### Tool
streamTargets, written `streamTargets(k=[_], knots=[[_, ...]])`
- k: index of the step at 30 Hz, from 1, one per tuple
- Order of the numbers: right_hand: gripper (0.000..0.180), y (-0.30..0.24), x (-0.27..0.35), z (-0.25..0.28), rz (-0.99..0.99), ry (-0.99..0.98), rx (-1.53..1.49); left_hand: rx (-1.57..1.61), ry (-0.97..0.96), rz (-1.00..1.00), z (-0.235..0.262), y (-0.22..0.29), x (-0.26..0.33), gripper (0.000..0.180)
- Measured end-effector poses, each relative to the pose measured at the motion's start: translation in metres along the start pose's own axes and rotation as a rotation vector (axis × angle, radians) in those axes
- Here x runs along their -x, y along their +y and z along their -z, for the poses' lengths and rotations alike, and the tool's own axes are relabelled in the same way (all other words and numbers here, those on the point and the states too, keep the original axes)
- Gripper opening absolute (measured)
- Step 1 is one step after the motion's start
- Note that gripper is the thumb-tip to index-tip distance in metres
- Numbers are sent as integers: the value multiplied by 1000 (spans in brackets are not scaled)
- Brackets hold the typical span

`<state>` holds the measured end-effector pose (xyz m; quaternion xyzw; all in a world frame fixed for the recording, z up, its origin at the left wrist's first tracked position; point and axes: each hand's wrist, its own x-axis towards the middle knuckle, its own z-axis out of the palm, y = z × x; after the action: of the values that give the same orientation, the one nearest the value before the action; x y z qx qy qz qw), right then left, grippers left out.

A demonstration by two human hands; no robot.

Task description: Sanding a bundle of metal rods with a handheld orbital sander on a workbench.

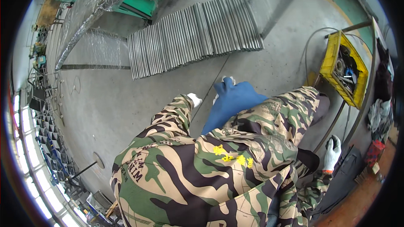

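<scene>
Left glove: the left hand (195, 99), in white knitted fabric, is ahead of the body; the cuff hides much of it, so how far its fingers are spread, or whether they grip anything, is not possible to say.
Right glove: the right hand (332, 156), white with an orange wrist edge, is out at the side, its fingers loosely bent and a little apart; no object is seen in it.
Camouflage sleeves (172, 111): the left forearm points forward and inward, the right one forward and slightly outward.
Dark metal bar (330, 128): it slants near the right hand; a careless outward swing could knock the knuckles.
Grey round metal tubes (195, 35): they lie side by side on the floor, beyond the left hand and apart from it. Being round, outer ones might roll if a foot pushes them.
Clear plastic film (90, 8): near the row's left end; a tube's end could perhaps snag it.
</scene>
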<state>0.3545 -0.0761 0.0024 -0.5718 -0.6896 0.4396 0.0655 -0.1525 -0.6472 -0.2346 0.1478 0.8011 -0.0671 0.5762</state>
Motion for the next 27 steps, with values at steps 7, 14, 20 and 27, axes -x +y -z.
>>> streamTargets(k=[7, 14, 20, 27], knots=[[30, -27, 40, -50, 288, 162, -91, -22, 241, -110, 73, 27, -15, 61], [35, -18, 80, -105, 391, 278, -249, -46, 432, -379, 173, 73, -28, 56], [33, -39, 104, -108, 446, 439, 2, 4, 696, -990, 200, 256, 46, 40], [41, -40, 128, -95, 332, 351, 54, -196, 500, -1750, 139, 506, 151, 39]])
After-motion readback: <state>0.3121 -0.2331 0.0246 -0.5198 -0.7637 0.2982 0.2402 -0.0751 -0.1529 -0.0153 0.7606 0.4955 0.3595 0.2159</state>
